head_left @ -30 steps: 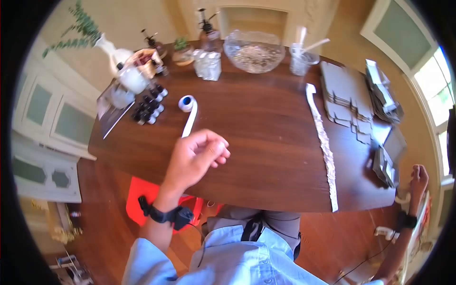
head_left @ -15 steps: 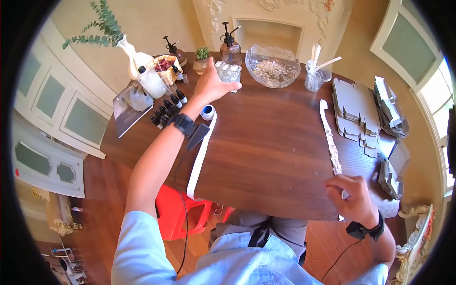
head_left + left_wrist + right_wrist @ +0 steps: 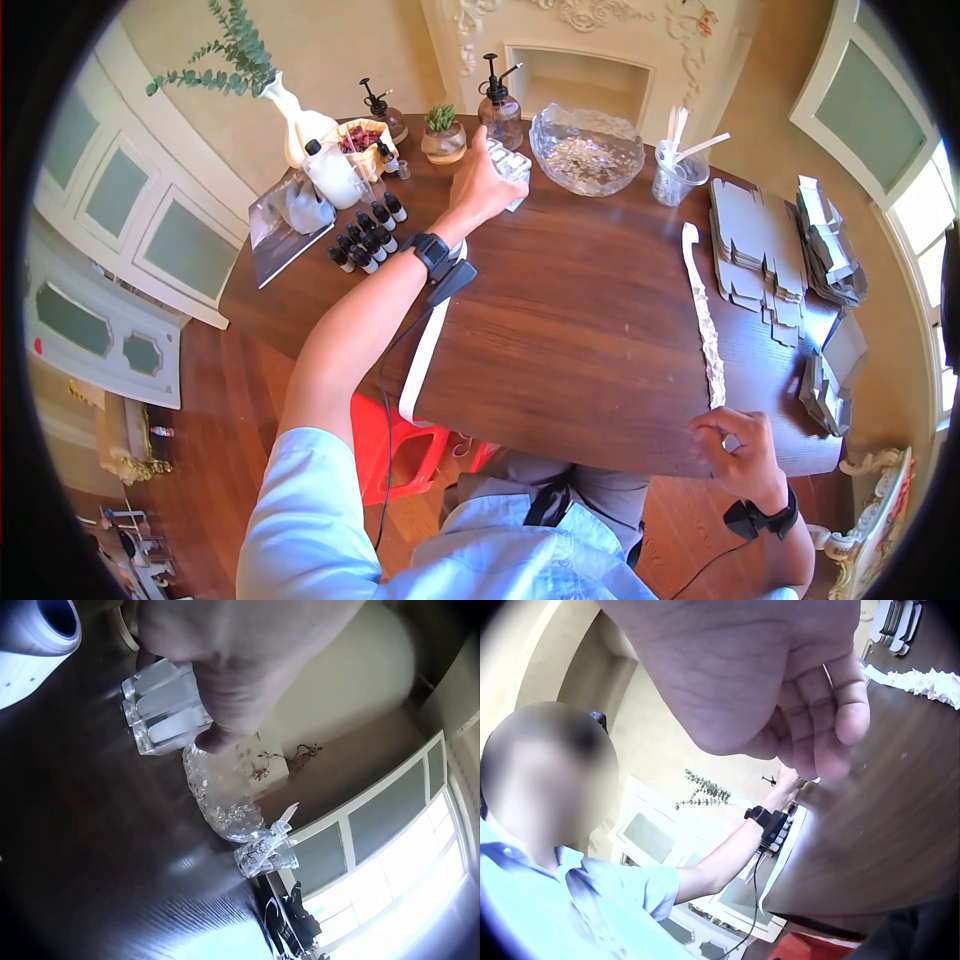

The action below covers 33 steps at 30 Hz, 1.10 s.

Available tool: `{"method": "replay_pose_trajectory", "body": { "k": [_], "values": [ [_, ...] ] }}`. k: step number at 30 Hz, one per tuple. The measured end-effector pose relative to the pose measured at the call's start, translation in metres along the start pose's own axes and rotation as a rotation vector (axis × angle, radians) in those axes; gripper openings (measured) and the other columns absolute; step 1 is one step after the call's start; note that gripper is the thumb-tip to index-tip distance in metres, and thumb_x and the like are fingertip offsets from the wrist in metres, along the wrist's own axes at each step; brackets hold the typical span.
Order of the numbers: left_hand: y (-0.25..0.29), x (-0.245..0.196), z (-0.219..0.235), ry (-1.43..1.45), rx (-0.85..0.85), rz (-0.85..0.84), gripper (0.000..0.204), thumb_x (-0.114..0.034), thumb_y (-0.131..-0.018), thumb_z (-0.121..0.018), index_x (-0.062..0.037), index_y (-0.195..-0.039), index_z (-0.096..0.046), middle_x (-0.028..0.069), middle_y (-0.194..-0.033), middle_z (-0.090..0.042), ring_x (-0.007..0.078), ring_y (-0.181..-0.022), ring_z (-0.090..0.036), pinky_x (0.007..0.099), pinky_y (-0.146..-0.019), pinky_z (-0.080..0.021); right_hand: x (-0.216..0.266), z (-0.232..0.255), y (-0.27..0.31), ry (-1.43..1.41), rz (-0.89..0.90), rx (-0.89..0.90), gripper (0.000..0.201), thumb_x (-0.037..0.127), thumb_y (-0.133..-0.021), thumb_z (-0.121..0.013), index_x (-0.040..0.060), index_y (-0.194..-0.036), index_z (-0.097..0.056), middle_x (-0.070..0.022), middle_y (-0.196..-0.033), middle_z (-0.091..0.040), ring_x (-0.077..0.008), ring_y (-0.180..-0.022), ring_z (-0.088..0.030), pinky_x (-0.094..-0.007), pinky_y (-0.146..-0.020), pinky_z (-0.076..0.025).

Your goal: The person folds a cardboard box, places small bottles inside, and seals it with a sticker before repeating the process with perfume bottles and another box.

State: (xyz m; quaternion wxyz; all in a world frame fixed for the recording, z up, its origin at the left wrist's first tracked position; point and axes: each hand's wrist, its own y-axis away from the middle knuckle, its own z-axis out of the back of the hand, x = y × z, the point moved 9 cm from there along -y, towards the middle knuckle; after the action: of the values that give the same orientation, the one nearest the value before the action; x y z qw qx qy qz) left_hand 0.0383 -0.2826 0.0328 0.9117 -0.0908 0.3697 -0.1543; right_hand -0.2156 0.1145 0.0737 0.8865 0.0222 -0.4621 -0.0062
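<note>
My left hand (image 3: 480, 190) grips a cluster of small clear glass blocks (image 3: 513, 168), each with flat square faces, near the back of the table. In the left wrist view the thumb lies along one side of the glass blocks (image 3: 166, 705), while the other fingers are mostly hidden. My right hand (image 3: 738, 450) hovers at the table's front edge with its fingers loosely bent and nothing seen in them. It overlaps the near end of a crinkled white strip (image 3: 708, 340). A white tape strip (image 3: 425, 360) runs under the left wrist from a blue-cored roll (image 3: 30, 634).
Several small dropper bottles (image 3: 365, 240) stand left of the left forearm. A potted plant (image 3: 443, 138), a pump sprayer (image 3: 500, 110) and a glass bowl (image 3: 586, 150) line the back. Flat grey boxes (image 3: 755, 235) are stacked on the right, beside a cup with sticks (image 3: 675, 175).
My left hand has reached forward from the front of the table and closed on the glass blocks. My right hand has come in from the far right to the near end of the crinkled strip.
</note>
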Motion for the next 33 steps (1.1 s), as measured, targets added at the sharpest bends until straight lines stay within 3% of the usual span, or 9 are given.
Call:
{"method": "replay_pose_trajectory", "body": {
  "k": [6,8,13,16,18,21,22,24,33],
  "values": [
    [0.057,-0.037,-0.036,0.159,0.203,-0.25,0.114,-0.02,-0.066,-0.091,-0.0027,-0.16,-0.028,0.0183,-0.141,-0.059,0.0309,-0.131,-0.06,0.0395,-0.113,-0.046,0.017,-0.016,-0.011,-0.052,0.111,0.036,0.009,0.004,-0.092,-0.069,0.0005,-0.098,-0.074,-0.0113,-0.075,-0.07,-0.0206,-0.064,-0.07,-0.0311,-0.058,-0.053],
    [0.089,-0.067,-0.045,0.226,0.302,-0.332,0.109,-0.016,-0.066,-0.09,-0.0079,-0.158,-0.031,0.0172,-0.137,-0.06,0.0296,-0.127,-0.061,0.0411,-0.11,-0.049,0.026,-0.02,-0.022,-0.014,0.236,-0.009,0.01,0.006,-0.092,-0.07,0.0014,-0.101,-0.073,-0.0121,-0.079,-0.07,-0.0208,-0.063,-0.067,-0.0329,-0.059,-0.052],
    [0.144,-0.119,-0.078,0.415,0.516,-0.39,0.102,-0.008,-0.067,-0.084,-0.0078,-0.157,-0.033,0.0157,-0.134,-0.06,0.0277,-0.123,-0.061,0.0403,-0.107,-0.049,0.035,-0.021,-0.072,-0.019,0.245,-0.156,0.013,0.009,-0.09,-0.072,0.0012,-0.1,-0.072,-0.0145,-0.083,-0.07,-0.0271,-0.069,-0.068,-0.0374,-0.065,-0.054],
    [0.153,-0.138,-0.093,0.479,0.534,-0.439,0.098,-0.004,-0.068,-0.079,-0.0078,-0.155,-0.034,0.0155,-0.133,-0.06,0.0277,-0.122,-0.061,0.0397,-0.106,-0.049,0.023,-0.015,-0.106,0.128,0.185,-0.232,0.018,0.014,-0.089,-0.072,0.001,-0.101,-0.072,-0.0158,-0.084,-0.071,-0.0331,-0.075,-0.07,-0.0421,-0.069,-0.055],
    [0.15,-0.143,-0.102,0.452,0.524,-0.451,0.095,-0.009,-0.069,-0.081,-0.008,-0.153,-0.036,0.0201,-0.136,-0.061,0.0356,-0.125,-0.063,0.0423,-0.104,-0.052,0.017,-0.01,-0.12,0.278,0.132,-0.257,0.02,0.017,-0.088,-0.072,0.001,-0.101,-0.072,-0.0166,-0.085,-0.072,-0.0361,-0.078,-0.071,-0.0445,-0.072,-0.056],
    [0.144,-0.147,-0.111,0.467,0.526,-0.412,0.095,-0.003,-0.069,-0.076,-0.0081,-0.155,-0.035,0.0165,-0.133,-0.059,0.0282,-0.123,-0.06,0.0386,-0.106,-0.049,0.009,-0.003,-0.132,0.394,0.055,-0.267,0.024,0.021,-0.087,-0.072,0.0014,-0.101,-0.073,-0.0174,-0.087,-0.073,-0.0396,-0.081,-0.071,-0.0475,-0.075,-0.056],
    [0.142,-0.147,-0.114,0.475,0.527,-0.409,0.095,-0.003,-0.069,-0.076,-0.0081,-0.155,-0.035,0.0165,-0.133,-0.059,0.0282,-0.123,-0.06,0.0386,-0.106,-0.049,0.012,-0.001,-0.133,0.427,0.086,-0.291,0.023,0.021,-0.087,-0.072,0.0014,-0.1,-0.073,-0.0174,-0.088,-0.073,-0.0397,-0.081,-0.07,-0.0477,-0.075,-0.056],
    [0.136,-0.149,-0.115,0.501,0.487,-0.456,0.094,-0.009,-0.068,-0.08,-0.0036,-0.152,-0.037,0.0225,-0.136,-0.06,0.0373,-0.124,-0.063,0.043,-0.104,-0.052,0.014,0.0,-0.136,0.462,0.116,-0.314,0.023,0.021,-0.087,-0.072,0.0014,-0.1,-0.073,-0.0174,-0.088,-0.072,-0.0398,-0.081,-0.07,-0.048,-0.074,-0.055],
    [0.124,-0.143,-0.121,0.656,0.416,-0.548,0.096,-0.01,-0.068,-0.085,-0.0056,-0.152,-0.038,0.0201,-0.136,-0.061,0.0344,-0.126,-0.062,0.0421,-0.107,-0.05,0.016,0.001,-0.141,0.452,0.233,-0.37,0.017,0.017,-0.089,-0.072,0.0018,-0.097,-0.071,-0.0155,-0.089,-0.07,-0.0394,-0.075,-0.068,-0.0486,-0.069,-0.054]
  ]
}}
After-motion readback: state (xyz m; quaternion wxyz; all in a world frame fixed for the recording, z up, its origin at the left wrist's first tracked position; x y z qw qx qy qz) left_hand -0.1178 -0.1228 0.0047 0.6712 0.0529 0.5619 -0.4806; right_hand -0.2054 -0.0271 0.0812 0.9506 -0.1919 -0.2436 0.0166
